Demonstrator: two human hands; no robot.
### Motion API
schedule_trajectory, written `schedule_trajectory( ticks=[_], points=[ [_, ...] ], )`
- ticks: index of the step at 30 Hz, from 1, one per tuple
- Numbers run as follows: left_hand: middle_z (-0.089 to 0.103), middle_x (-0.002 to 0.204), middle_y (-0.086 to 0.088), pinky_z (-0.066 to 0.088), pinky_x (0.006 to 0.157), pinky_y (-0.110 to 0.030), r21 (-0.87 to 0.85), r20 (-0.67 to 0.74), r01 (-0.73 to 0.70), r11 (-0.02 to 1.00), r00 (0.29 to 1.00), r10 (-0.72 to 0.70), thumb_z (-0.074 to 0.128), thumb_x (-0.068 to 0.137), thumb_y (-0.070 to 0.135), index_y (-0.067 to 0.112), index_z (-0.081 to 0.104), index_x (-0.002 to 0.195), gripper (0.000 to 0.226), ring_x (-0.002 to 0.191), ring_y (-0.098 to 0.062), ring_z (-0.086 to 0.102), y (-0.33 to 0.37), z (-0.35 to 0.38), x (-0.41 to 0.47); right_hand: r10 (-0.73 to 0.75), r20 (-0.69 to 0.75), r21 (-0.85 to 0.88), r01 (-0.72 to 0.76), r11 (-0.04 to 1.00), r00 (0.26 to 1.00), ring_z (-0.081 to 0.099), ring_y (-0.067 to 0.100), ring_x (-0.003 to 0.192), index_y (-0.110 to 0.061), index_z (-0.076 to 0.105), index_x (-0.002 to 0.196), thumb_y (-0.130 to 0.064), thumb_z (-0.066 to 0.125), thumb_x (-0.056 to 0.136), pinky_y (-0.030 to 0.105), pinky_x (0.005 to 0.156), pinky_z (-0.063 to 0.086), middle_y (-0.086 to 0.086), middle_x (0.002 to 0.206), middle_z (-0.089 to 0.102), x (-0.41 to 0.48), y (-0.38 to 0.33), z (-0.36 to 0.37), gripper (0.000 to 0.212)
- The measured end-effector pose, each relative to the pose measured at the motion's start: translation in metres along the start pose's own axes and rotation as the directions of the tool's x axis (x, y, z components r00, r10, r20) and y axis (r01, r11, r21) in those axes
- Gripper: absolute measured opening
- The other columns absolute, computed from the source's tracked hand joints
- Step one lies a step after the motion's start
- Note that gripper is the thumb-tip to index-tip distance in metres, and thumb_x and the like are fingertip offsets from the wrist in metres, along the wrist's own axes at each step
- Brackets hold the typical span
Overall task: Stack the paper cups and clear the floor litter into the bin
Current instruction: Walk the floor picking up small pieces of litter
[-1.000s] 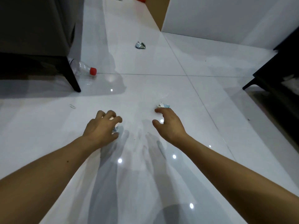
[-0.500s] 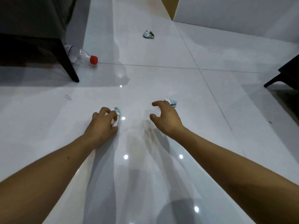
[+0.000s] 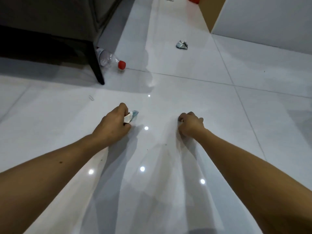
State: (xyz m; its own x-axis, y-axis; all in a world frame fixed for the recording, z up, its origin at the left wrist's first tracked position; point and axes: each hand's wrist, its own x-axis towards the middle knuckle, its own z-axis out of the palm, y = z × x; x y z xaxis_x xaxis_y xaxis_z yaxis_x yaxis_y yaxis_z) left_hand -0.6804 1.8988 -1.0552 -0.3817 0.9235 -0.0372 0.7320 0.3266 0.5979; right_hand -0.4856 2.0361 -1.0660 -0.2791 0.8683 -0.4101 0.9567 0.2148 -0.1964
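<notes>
1. A clear bottle lies by the sofa leg, light and apt to roll; the neck looks the best hold.
2. The left hand pinches a crumpled wrapper: soft, weightless.
3. The right hand is fisted at the floor; its contents are hidden.
4. A paper wad waits beyond.
</notes>
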Motion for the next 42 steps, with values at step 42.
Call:
schedule_trajectory(
  ticks=[42],
  points=[
    [0.056, 0.092, -0.007, 0.032, 0.065, -0.031, -0.45, -0.716, 0.674, 0.586, 0.119, -0.687, 0.058, 0.081, 0.006, 0.015, 0.043, 0.09, 0.02, 0.077, -0.03, 0.05, 0.384, -0.738, -0.86, -0.924, 0.329, 0.475, 0.88, -0.018, -0.197, 0.05, 0.016, 0.109, -0.016, 0.054, 0.121, -0.007, 0.057, 0.085, 0.012, 0.089, 0.032, 0.006, 0.119, 0.054, -0.991, -0.373, -0.417, 0.037]
  ],
)
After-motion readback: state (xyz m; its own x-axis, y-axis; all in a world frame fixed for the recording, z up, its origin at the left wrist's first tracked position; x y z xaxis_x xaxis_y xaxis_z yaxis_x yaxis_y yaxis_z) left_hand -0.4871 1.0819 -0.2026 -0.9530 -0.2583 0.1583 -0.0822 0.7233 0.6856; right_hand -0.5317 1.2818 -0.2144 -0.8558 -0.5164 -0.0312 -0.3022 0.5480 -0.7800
